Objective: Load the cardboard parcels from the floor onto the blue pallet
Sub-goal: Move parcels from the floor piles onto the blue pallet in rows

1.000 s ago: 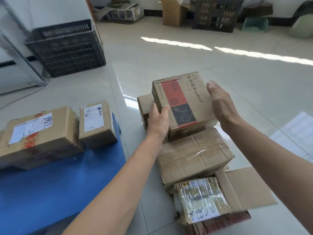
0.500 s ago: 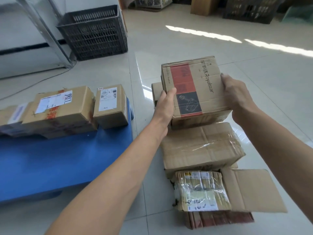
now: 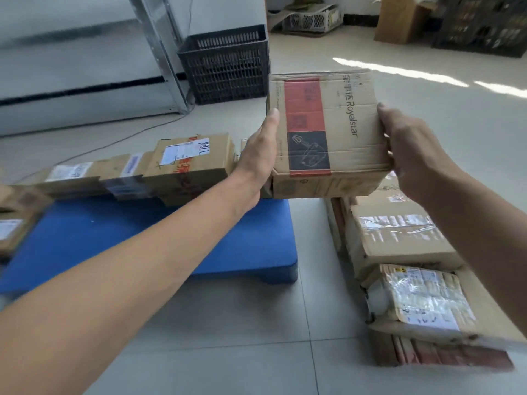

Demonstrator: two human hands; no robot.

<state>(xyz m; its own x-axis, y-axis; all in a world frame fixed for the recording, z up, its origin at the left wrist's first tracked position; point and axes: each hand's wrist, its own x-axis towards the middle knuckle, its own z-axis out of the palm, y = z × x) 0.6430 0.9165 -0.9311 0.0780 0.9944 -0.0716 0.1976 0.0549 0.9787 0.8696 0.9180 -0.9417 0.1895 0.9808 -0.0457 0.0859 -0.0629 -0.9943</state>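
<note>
We are gripping the Royalstar parcel (image 3: 328, 129) between left hand (image 3: 258, 155) and right hand (image 3: 410, 155), clear of the floor, beside the blue pallet (image 3: 171, 240).

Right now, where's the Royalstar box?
In the head view the Royalstar box is upper centre, held up between the left hand and right hand, by the right edge of the blue pallet.

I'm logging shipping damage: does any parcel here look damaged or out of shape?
Yes. On the floor, the nearest carton has a flap lying open beside the plastic-wrapped parcel resting on it, whose wrap looks torn at its left end. The held Royalstar box is creased but closed.
</note>
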